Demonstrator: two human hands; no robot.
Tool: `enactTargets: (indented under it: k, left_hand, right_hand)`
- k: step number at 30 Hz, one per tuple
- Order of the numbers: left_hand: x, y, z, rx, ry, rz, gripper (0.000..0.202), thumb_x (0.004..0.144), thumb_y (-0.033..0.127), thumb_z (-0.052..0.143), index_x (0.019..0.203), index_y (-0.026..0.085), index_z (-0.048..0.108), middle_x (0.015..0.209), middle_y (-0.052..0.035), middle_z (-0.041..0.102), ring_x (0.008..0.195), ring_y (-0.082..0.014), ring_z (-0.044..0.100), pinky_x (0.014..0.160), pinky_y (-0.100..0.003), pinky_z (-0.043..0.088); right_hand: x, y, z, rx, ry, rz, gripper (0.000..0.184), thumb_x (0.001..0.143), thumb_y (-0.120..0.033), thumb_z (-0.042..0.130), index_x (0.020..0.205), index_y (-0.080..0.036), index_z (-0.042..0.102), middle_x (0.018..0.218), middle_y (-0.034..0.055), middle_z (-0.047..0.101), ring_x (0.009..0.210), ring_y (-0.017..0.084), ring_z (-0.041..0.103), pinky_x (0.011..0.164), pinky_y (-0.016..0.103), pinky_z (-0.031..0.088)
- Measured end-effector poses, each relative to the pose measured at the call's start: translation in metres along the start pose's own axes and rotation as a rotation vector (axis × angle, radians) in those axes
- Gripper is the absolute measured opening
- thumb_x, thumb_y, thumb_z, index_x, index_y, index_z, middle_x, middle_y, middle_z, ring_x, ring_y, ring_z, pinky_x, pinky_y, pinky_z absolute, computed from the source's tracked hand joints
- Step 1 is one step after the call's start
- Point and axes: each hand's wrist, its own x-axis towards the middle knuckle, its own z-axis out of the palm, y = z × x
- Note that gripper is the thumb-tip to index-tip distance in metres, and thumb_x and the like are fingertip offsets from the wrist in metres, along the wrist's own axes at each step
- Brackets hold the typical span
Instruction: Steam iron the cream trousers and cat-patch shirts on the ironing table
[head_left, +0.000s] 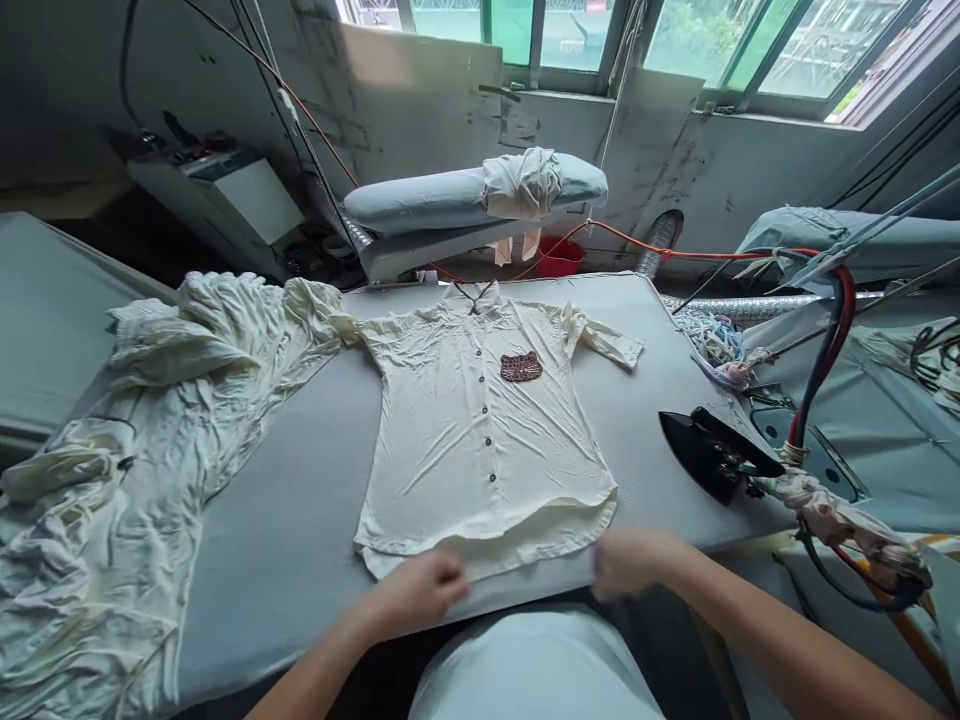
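Cream shirt (480, 430) spread flat on a grey ironing table (285, 540), both hands at its near hem.

Far left: heaped pile of crumpled cream garments (142, 440) draped over the table's left end. Next, left hand (420, 590) at the table's near edge, fingers curled and pinching the shirt's hem near its left corner. Centre: shirt lying face up, buttoned down the front, collar pointing away, short sleeves out to either side, a small dark patch (521, 367) on the chest. Behind it, a padded sleeve board (465, 200) with a pale cloth thrown over. Then right hand (630, 560), blurred, fingers bent and gripping the hem at its right corner. Further right: black iron (712, 450) resting on the table's right edge, well apart from the shirt, a cloth-wrapped hose (832, 515) trailing from it.
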Motion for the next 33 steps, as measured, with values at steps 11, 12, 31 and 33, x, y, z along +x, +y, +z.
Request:
enactTargets:
  k: [11, 12, 31, 33]
  left_hand:
    - [0.118, 0.068, 0.076, 0.366, 1.007, -0.289, 0.075, 0.076, 0.020, 0.060, 0.149, 0.012, 0.042, 0.161, -0.0197, 0.033, 0.148, -0.0327, 0.030, 0.120, -0.055, 0.020]
    - [0.115, 0.065, 0.083, 0.381, 1.022, -0.286, 0.074, 0.077, 0.016, 0.058, 0.149, 0.012, 0.042, 0.161, -0.0190, 0.034, 0.147, -0.0317, 0.031, 0.120, -0.054, 0.021]
    - [0.063, 0.046, 0.063, -0.112, 0.746, -0.007, 0.027, 0.090, 0.034, 0.054, 0.098, 0.024, 0.077, 0.095, -0.0057, 0.074, 0.091, -0.0205, 0.065, 0.084, -0.031, 0.046]
    - [0.056, 0.047, 0.062, -0.140, 0.639, -0.008, 0.027, 0.088, 0.041, 0.057, 0.090, 0.023, 0.077, 0.090, -0.0036, 0.075, 0.085, -0.0200, 0.066, 0.079, -0.030, 0.046]
  right_hand:
    - [0.041, 0.017, 0.009, 0.127, 0.135, -0.112, 0.022, 0.088, -0.039, 0.062, 0.089, -0.022, 0.077, 0.087, 0.0034, 0.075, 0.081, 0.017, 0.064, 0.069, 0.024, 0.041]
    - [0.037, 0.038, 0.010, 0.142, 0.244, -0.028, 0.025, 0.092, -0.036, 0.055, 0.091, -0.021, 0.076, 0.090, 0.0058, 0.074, 0.084, 0.018, 0.064, 0.071, 0.026, 0.040]
    - [0.054, 0.042, -0.097, 0.192, 0.124, -0.069, 0.046, 0.097, -0.057, 0.042, 0.099, -0.016, 0.063, 0.076, 0.0076, 0.069, 0.066, 0.019, 0.061, 0.059, 0.028, 0.038]
    - [0.072, 0.003, -0.092, 0.151, 0.091, -0.038, 0.042, 0.097, -0.051, 0.045, 0.101, -0.014, 0.063, 0.071, 0.0072, 0.067, 0.061, 0.018, 0.060, 0.057, 0.027, 0.035]
